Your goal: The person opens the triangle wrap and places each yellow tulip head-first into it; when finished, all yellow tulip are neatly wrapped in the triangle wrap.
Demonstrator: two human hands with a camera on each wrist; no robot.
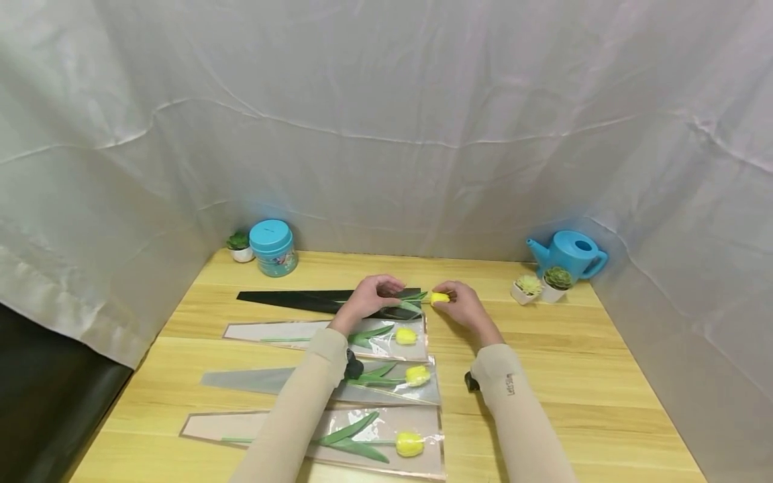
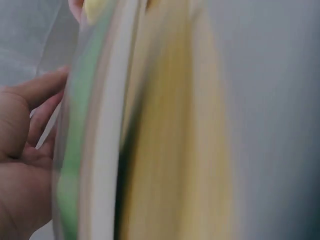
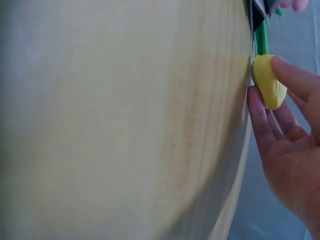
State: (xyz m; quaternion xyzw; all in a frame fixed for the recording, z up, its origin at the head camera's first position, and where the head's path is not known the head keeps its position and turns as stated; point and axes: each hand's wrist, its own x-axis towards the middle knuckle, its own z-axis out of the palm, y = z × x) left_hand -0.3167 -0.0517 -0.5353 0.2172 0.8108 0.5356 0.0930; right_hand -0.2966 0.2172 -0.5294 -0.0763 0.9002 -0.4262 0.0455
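My right hand [image 1: 466, 306] pinches the yellow bloom of a tulip [image 3: 268, 82] between thumb and fingers. Its green stem and leaves lie leftward, at the wide mouth of a black flower sleeve [image 1: 290, 296]. Over that mouth is my left hand [image 1: 370, 296], thumb by the leaves, fingers bent with a gap between them and the thumb. The left wrist view, partly blurred, shows the left thumb [image 2: 42, 90] extended beside the fingers. Below, toward me, lie a pale sleeve with a yellow tulip [image 1: 406, 336], a grey one with another tulip [image 1: 417, 376], and a third sleeved tulip [image 1: 409, 444].
A blue-lidded jar [image 1: 273, 248] and a small potted plant [image 1: 241, 248] stand at the back left. At the back right are a blue watering can [image 1: 568, 253] and two potted succulents [image 1: 556, 282]. A grey curtain [image 1: 386, 168] hangs behind the wooden table [image 1: 580, 402].
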